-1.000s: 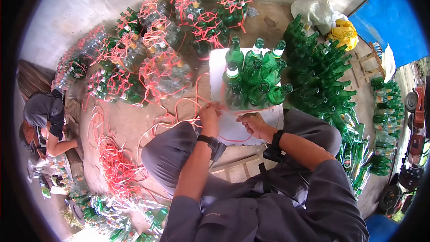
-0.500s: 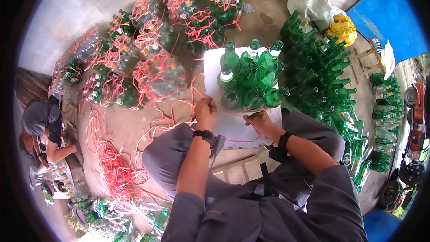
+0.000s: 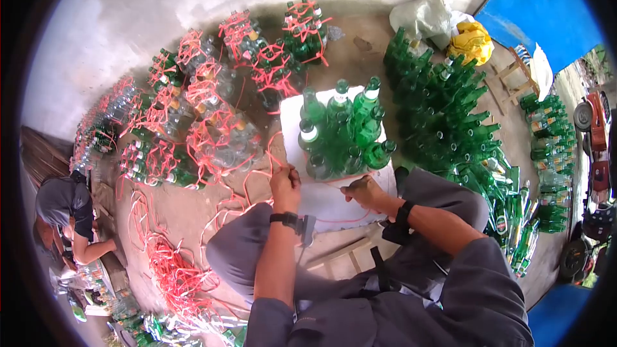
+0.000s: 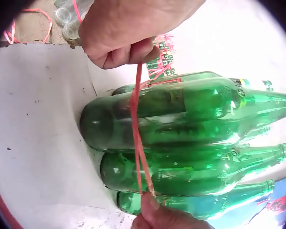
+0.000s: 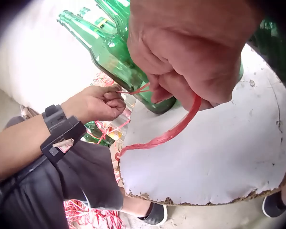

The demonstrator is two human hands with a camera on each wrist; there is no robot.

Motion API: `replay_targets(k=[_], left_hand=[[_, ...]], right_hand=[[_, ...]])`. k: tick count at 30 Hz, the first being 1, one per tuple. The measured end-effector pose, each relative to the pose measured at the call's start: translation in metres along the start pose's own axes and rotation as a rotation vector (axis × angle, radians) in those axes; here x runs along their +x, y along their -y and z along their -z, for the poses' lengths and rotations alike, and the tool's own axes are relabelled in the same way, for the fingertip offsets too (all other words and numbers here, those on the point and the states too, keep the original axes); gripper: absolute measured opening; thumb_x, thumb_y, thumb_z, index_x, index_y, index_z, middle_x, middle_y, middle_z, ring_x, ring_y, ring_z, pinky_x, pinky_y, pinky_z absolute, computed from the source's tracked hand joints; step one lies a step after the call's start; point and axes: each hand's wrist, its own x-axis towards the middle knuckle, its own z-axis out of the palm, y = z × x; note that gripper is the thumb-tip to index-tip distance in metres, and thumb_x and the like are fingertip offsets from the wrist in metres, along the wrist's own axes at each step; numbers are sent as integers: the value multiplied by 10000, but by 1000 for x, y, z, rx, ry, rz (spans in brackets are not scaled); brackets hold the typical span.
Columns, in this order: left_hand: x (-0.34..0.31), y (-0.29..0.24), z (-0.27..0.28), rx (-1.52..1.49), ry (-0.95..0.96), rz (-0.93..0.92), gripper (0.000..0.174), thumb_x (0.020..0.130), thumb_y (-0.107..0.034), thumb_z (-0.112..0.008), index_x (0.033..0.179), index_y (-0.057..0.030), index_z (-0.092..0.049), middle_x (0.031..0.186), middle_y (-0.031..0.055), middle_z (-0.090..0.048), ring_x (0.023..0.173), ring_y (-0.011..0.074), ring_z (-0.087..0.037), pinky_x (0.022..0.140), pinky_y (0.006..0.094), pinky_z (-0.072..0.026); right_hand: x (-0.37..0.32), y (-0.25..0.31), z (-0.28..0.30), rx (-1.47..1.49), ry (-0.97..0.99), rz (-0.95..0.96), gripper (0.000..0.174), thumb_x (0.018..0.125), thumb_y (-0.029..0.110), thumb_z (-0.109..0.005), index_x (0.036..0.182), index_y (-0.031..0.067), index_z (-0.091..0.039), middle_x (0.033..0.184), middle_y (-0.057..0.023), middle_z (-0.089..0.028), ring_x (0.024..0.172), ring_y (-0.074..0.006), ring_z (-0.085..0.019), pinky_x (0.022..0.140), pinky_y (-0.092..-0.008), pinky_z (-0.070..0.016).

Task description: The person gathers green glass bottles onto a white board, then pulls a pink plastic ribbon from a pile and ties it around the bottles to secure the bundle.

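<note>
Green bottles (image 3: 344, 130) stand grouped on a white board (image 3: 302, 200). Red twine (image 4: 137, 124) crosses the near side of their bodies in the left wrist view, stretched between the two hands. My left hand (image 3: 285, 186) grips one part of it at the group's left front corner, fingers curled. My right hand (image 3: 365, 193) pinches the twine at the front right. From the right fist (image 5: 186, 67) a red strand (image 5: 162, 138) hangs down to the board's edge in the right wrist view. The far side of the bottles is hidden.
Bundles of tied bottles (image 3: 222, 141) stand at the left and back. Loose green bottles (image 3: 443, 122) crowd the right. A red twine heap (image 3: 177, 273) lies at lower left. Another person (image 3: 61, 205) bends at far left. Yellow bag (image 3: 471, 43) and wooden frame (image 3: 517, 80) are at back right.
My left hand has drawn slightly away from the bottles' front toward the left, and the hands are farther apart than at first. The head view has shifted, with the bottles appearing lower.
</note>
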Motion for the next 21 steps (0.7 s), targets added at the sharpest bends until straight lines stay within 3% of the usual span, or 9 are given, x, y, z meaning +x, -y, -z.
replay_targets(k=[2,3,6,7,8,10,16,19,21], left_hand=[[6,-1,-1,-2,38,7,157,985,-151,-528,871,-55,-576,643,-10,-508,525,65,-491,433,189,-370],[10,-2,-3,-19,-20,48,158,986,-152,-523,875,-54,-578,646,-7,-516,521,71,-485,437,191,-367],[10,1,3,-18,-71,109,149,985,-165,-521,910,-58,-591,653,-2,-537,515,81,-473,431,201,-344],[10,1,4,-12,-82,112,143,986,-176,-529,930,-63,-597,652,-6,-537,520,80,-477,433,204,-340],[12,1,3,-13,-91,110,140,986,-187,-536,951,-69,-602,651,-10,-537,526,80,-482,436,207,-336],[13,-1,0,-21,-124,117,140,985,-187,-534,966,-69,-606,654,-9,-540,532,82,-487,442,210,-339],[-2,-11,8,131,-146,29,140,974,-168,-519,1021,-63,-598,716,15,-593,546,101,-508,463,224,-358],[-10,-19,6,197,-171,7,137,964,-143,-519,1051,-56,-580,776,44,-622,555,116,-526,464,237,-378],[-21,-25,0,241,-209,-20,148,928,-88,-520,1068,-42,-535,819,77,-619,573,143,-555,462,254,-410]], right_hand=[[15,-17,-4,59,-52,42,382,948,314,-583,713,49,-727,715,-77,-709,690,-216,-680,727,-342,-546],[36,-47,-21,134,-149,173,403,941,372,-579,758,41,-717,622,-95,-651,512,-204,-604,531,-361,-512],[45,-53,-29,129,-196,77,390,933,360,-588,755,41,-725,687,-87,-689,573,-210,-628,595,-359,-522],[25,-23,-16,336,-194,-116,331,858,309,-672,657,50,-714,694,-99,-697,703,-228,-669,701,-360,-502],[28,-28,-20,339,-198,-118,331,858,309,-672,657,50,-714,694,-99,-697,703,-228,-669,701,-360,-502],[34,-36,-26,155,-258,83,316,851,293,-668,670,38,-715,715,-112,-702,696,-238,-670,696,-365,-506],[36,-41,-40,364,-322,22,291,866,290,-647,721,53,-733,767,-105,-719,737,-242,-682,728,-353,-511],[34,-39,-31,168,-274,77,283,863,269,-650,810,1,-722,798,-115,-726,759,-222,-684,733,-345,-511],[30,-35,-28,211,-265,59,285,861,271,-652,797,2,-723,798,-117,-726,760,-222,-685,735,-343,-512]])
